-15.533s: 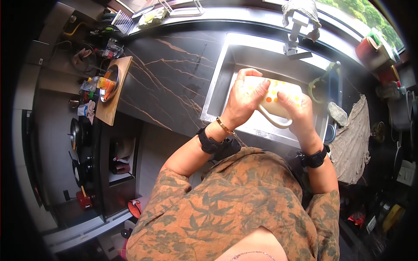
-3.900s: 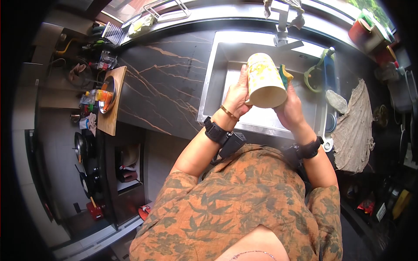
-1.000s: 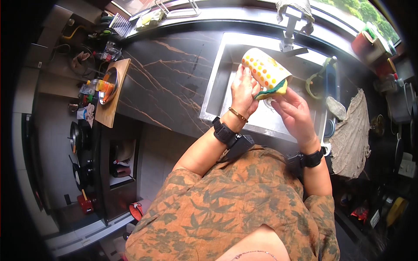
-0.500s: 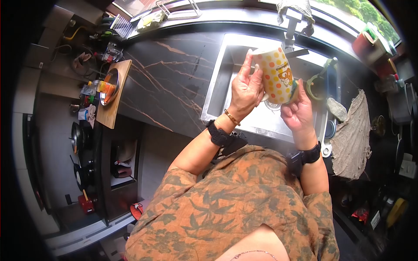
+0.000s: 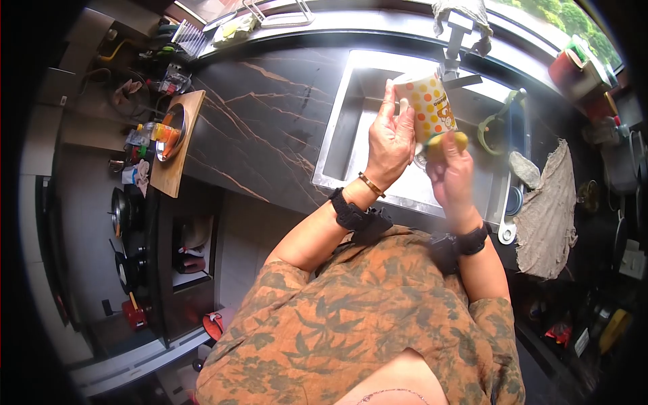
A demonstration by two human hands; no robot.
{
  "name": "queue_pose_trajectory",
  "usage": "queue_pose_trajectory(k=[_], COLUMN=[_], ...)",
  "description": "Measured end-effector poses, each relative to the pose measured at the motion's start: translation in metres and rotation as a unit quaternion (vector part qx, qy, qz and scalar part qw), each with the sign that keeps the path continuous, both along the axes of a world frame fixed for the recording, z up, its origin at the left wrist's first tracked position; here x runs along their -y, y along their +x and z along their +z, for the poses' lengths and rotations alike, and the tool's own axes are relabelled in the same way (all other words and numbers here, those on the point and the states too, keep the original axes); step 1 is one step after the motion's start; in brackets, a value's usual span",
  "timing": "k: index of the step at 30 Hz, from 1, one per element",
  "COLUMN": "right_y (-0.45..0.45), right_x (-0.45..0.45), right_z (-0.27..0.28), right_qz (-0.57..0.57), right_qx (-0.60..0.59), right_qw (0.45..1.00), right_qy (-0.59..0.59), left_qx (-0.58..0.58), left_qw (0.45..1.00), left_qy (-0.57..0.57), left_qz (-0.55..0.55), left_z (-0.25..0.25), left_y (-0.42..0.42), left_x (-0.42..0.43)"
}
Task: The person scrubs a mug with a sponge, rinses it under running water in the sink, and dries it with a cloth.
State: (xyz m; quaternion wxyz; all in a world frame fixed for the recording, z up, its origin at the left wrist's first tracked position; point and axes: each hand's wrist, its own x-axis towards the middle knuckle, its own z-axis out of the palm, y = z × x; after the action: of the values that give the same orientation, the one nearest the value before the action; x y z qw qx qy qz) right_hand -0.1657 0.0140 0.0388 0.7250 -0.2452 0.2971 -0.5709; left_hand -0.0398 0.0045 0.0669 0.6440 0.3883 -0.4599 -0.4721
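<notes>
Over the sink [image 5: 327, 179], a white mug [image 5: 425, 101] with yellow and orange dots and a cartoon bear is tilted on its side. My left hand [image 5: 390, 143] grips it from the left, thumb and fingers around its wall. Between the thumb and fingers of my right hand [image 5: 452, 179] is a yellow-and-green sponge [image 5: 460, 140], pressed at the mug's near end. The fingers partly cover the mug's handle. Just beyond the mug stands the faucet [image 5: 453, 50].
Right of the sink lie a grey cloth [image 5: 550, 216], a pale stone-like lump [image 5: 524, 169] and a green strainer-like item [image 5: 491, 131]. On the left, a wooden board [image 5: 177, 177] carries a metal pan [image 5: 177, 118]. A rack [image 5: 280, 12] stands by the window.
My right hand has swung left around the mug's near end, bringing the sponge into fuller view. The mug has turned slightly, and its bear picture is now partly covered.
</notes>
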Motion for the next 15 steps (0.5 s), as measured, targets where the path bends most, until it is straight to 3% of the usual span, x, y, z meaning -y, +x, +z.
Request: queue_pose_trajectory(k=[2,3,6,7,8,10,11,12,14,15], right_y=[-0.017,-0.024,-0.045,-0.049,-0.053,-0.048,-0.04,-0.042,-0.019,-0.014], right_x=[0.012,0.017,0.021,0.023,0.023,0.017,0.014,0.01,-0.001,-0.007], right_z=[0.002,-0.001,0.002,0.0,-0.005,0.006,0.019,0.02,0.025,0.026], right_qz=[0.032,0.065,0.135,0.089,-0.001,-0.185,-0.217,-0.177,-0.104,-0.066], right_qx=[0.111,0.1,-0.123,-0.265,-0.329,-0.458,-0.473,-0.614,-0.574,-0.6], right_qw=[0.989,0.988,0.98,0.959,0.944,0.854,0.805,0.676,0.669,0.634], right_qy=[0.091,0.094,0.084,0.042,-0.028,-0.166,-0.284,-0.367,-0.461,-0.484], left_qx=[-0.019,0.03,0.014,0.018,0.024,0.032,0.028,0.023,0.016,0.005], left_qw=[1.0,0.999,1.0,0.999,0.999,0.998,0.998,0.998,0.996,0.997], left_qy=[0.008,-0.013,0.006,0.025,0.028,0.033,0.037,0.052,0.083,0.058], left_qz=[-0.024,-0.013,0.014,0.021,0.029,0.045,0.035,0.029,0.015,0.056], left_z=[0.006,0.0,-0.003,0.0,-0.001,-0.004,-0.007,-0.008,-0.009,-0.017], left_y=[0.004,0.006,0.009,0.012,0.012,0.013,0.014,0.012,0.005,-0.004], left_x=[-0.003,-0.003,-0.002,-0.003,-0.003,0.002,0.004,0.004,0.006,0.014])
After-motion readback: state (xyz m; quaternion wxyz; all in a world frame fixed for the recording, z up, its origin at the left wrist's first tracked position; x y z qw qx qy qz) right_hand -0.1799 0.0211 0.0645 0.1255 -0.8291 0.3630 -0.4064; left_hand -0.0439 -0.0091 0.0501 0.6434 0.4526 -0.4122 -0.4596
